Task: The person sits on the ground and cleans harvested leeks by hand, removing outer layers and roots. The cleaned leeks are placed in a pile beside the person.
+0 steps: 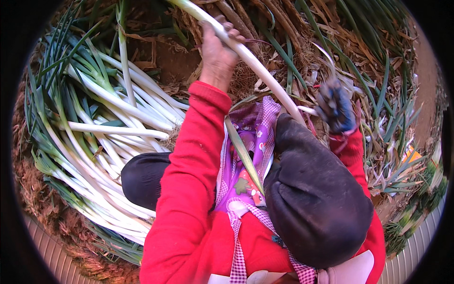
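Note:
My left hand [221, 48] grips a long, peeled white-stemmed scallion [262, 72] near the top of the view; the stem slants down right to my knee. At right, my right hand [335, 106], blurred and in a dark blue glove or wrap, is closed around a small pale thing whose kind I cannot tell. A thin pale curved strip rises above that hand. A stripped green leaf [244, 156] lies across my purple patterned apron [259, 131].
A heap of clean white scallions [120, 131] lies at the left. Unpeeled scallions with roots and dry skins [291, 21] lie ahead, and peeled leaf waste [383, 142] covers ground at the right. My dark-clad knees [315, 198] stand on both sides of the apron.

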Demonstrator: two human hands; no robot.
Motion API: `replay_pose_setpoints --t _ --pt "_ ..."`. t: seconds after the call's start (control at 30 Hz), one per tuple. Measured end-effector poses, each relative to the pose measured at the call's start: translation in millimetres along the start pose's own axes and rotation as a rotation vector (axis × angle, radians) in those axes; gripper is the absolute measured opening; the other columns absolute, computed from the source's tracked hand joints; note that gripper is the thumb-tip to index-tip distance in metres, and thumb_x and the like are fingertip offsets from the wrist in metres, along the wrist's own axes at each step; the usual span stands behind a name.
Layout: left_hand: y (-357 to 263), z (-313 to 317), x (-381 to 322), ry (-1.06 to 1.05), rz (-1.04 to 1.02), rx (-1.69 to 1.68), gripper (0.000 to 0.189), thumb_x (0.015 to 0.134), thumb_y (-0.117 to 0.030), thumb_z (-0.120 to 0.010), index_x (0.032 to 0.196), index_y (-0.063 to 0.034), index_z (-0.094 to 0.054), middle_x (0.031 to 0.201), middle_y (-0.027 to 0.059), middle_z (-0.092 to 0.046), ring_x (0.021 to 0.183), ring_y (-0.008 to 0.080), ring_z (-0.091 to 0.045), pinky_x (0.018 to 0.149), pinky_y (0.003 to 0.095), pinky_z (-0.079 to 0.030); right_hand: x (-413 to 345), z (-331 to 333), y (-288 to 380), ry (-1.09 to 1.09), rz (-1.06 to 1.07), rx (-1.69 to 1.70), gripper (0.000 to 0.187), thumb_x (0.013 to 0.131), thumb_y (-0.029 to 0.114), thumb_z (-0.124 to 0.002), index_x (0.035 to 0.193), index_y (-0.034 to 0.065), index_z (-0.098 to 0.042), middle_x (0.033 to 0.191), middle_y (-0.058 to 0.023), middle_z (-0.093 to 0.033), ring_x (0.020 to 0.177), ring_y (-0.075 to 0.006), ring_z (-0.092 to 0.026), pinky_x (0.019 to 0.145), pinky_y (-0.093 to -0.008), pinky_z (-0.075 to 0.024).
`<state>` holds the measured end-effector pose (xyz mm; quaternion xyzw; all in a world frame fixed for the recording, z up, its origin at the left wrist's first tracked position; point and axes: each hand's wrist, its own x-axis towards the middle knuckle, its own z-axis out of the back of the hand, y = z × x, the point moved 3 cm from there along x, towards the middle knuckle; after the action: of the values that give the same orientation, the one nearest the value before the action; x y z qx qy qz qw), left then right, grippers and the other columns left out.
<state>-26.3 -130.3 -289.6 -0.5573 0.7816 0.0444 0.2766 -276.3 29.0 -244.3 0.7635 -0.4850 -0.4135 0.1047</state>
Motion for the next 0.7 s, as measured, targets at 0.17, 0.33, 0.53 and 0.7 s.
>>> replay_pose_setpoints --t 0.17,0.33,0.53,0.7 --pt "-37 0 32 0.160 -0.058 0.073 0.053 0.089 -0.060 -0.035 0.094 -0.0081 -0.047 0.067 0.0009 -0.042 0.055 0.0133 -0.042 0.055 0.0299 -0.039 -56 101 -5 -0.124 -0.023 -0.255 0.033 0.094 0.039 -0.049 0.102 0.0069 -0.053 0.069 0.0009 -0.053 0.057 -0.0088 -0.051 0.054 -0.0245 -0.0454" --pt "-42 -12 51 0.170 0.048 -0.015 0.058 0.084 -0.065 -0.037 0.093 -0.0078 -0.046 0.066 0.0014 -0.041 0.056 0.0154 -0.042 0.055 0.0312 -0.038 -45 61 -18 -0.157 0.311 -0.984 0.046 0.094 0.034 -0.050 0.128 0.0034 -0.046 0.107 -0.0087 -0.058 0.093 -0.0137 -0.057 0.081 -0.0270 -0.0465" --pt "-59 -42 59 0.211 0.017 -0.006 0.034 0.094 -0.039 -0.045 0.088 -0.0058 -0.045 0.067 0.0027 -0.041 0.058 0.0155 -0.042 0.058 0.0317 -0.040 -17 -43 -24 0.033 -0.079 -0.518 0.040 0.090 0.017 -0.060 0.125 0.0032 -0.049 0.097 -0.0001 -0.057 0.080 -0.0071 -0.051 0.071 -0.0201 -0.0433" --pt "-52 -34 53 -0.229 -0.135 0.405 0.030 0.096 -0.037 -0.044 0.081 -0.0103 -0.043 0.062 0.0001 -0.040 0.050 0.0129 -0.039 0.049 0.0288 -0.039 -26 -48 -13 -0.099 -0.119 -0.902 0.048 0.091 0.029 -0.057 0.129 0.0027 -0.046 0.104 -0.0046 -0.059 0.090 -0.0118 -0.053 0.080 -0.0261 -0.0446"
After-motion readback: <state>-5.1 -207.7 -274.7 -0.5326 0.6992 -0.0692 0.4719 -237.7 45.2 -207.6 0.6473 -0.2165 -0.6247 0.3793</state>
